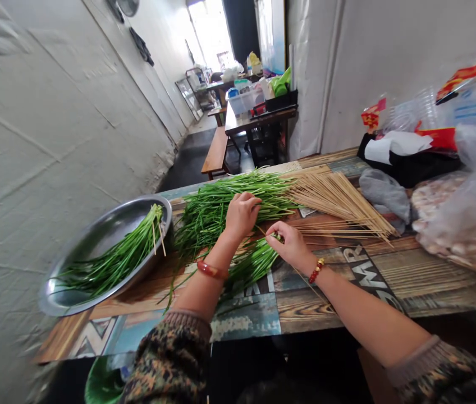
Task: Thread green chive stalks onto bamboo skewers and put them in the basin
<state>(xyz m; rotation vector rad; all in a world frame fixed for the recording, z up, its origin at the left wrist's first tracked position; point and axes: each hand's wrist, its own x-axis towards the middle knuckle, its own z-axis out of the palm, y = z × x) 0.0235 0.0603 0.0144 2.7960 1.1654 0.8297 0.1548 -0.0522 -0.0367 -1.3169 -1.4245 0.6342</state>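
Note:
My left hand is over the near side of a pile of green garlic chives, its fingers curled; what they hold, if anything, is hidden. Lower and to the right, my right hand pinches a thin bamboo skewer, which slants out below the palm toward the table's front edge. Under its fingertips lie the pale ends of a smaller bunch of chives. Whether the skewer passes through these stalks I cannot tell. Many loose bamboo skewers are fanned out to the right of the pile.
At left, a metal basin holds skewered chives. Plastic bags, one with pale garlic-like pieces, crowd the right of the patterned table. A green container is below the front edge. A bench and another table stand beyond.

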